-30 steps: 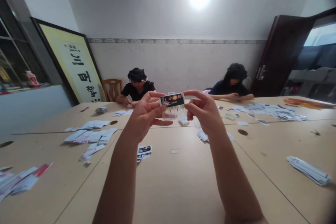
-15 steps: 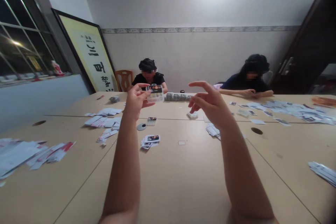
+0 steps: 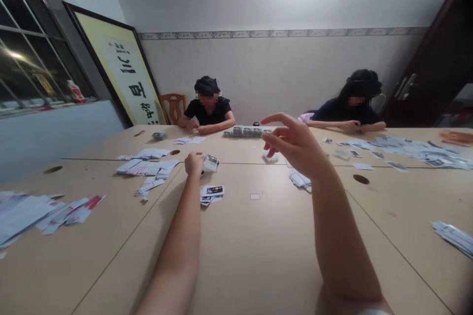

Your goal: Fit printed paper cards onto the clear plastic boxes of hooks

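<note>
My left hand (image 3: 195, 163) is stretched out low over the table, fingers closed on a small clear box with a dark label (image 3: 210, 163), which rests at or just above the table (image 3: 244, 256). A small pile of dark-printed cards (image 3: 210, 193) lies just in front of it. My right hand (image 3: 293, 143) is raised in the air, fingers apart and loosely curled, holding nothing. Below it lies a stack of white cards (image 3: 301, 179).
Two people sit at the far side of the table, hands on cards. A row of small boxes (image 3: 247, 131) stands at the far edge. Loose cards lie scattered left (image 3: 146, 170), far left (image 3: 44, 211), and right (image 3: 399, 153). A framed scroll (image 3: 121, 76) leans on the wall.
Both hands held the labelled box a second ago. The right hand let go and stayed raised; the left hand carried the box forward and down to the table.
</note>
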A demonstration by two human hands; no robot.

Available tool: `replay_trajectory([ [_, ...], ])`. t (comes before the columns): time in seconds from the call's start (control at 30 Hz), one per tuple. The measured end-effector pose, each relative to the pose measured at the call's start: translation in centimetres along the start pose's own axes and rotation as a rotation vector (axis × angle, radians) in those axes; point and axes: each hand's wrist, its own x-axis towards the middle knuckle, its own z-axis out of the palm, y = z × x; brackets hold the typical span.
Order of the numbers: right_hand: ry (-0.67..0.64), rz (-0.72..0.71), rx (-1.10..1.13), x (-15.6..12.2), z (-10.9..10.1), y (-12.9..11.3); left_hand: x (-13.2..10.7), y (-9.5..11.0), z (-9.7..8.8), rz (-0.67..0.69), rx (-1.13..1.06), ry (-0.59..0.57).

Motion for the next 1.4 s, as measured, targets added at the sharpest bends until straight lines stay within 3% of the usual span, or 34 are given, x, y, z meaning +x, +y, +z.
replay_trajectory([
  [0.17,-0.001,0.004,-0.013,0.0,0.1,-0.1,-0.1,-0.7,2.1,-0.006,0.039,-0.047],
  [0.4,0.007,-0.012,-0.050,-0.3,-0.2,-0.4,-0.2,-1.2,2.7,0.033,0.064,-0.083],
  [0.67,0.180,-0.060,-0.025,-0.9,-4.0,-0.5,-0.8,-0.6,1.9,0.014,-0.026,-0.059],
  [0.73,0.243,-0.076,-0.001,-1.0,-5.0,-0.3,-0.6,0.4,0.6,0.044,-0.104,-0.024],
  [0.83,0.343,-0.104,0.021,-1.1,-6.0,-0.1,-0.2,2.8,-2.9,0.118,-0.273,0.067],
  [0.93,0.404,-0.137,0.037,-1.2,-6.2,-0.2,-0.9,5.5,-7.6,0.197,-0.499,0.207],
  [1.07,0.363,-0.156,0.079,-0.6,-4.5,-0.3,-4.4,7.6,-14.1,0.312,-0.873,0.357],
  [1.13,0.276,-0.142,0.110,0.1,-2.3,0.2,-6.5,7.9,-16.6,0.360,-1.018,0.336],
  [1.23,0.024,-0.085,0.062,1.4,2.4,2.2,-8.7,7.7,-19.1,0.452,-1.386,0.277],
  [1.33,-0.363,-0.029,-0.386,2.4,7.7,5.8,-9.3,7.3,-20.4,0.457,-1.539,0.338],
  [1.4,-0.491,0.002,-0.492,2.5,10.7,8.9,-9.3,6.9,-21.0,0.404,-1.577,0.381],
])
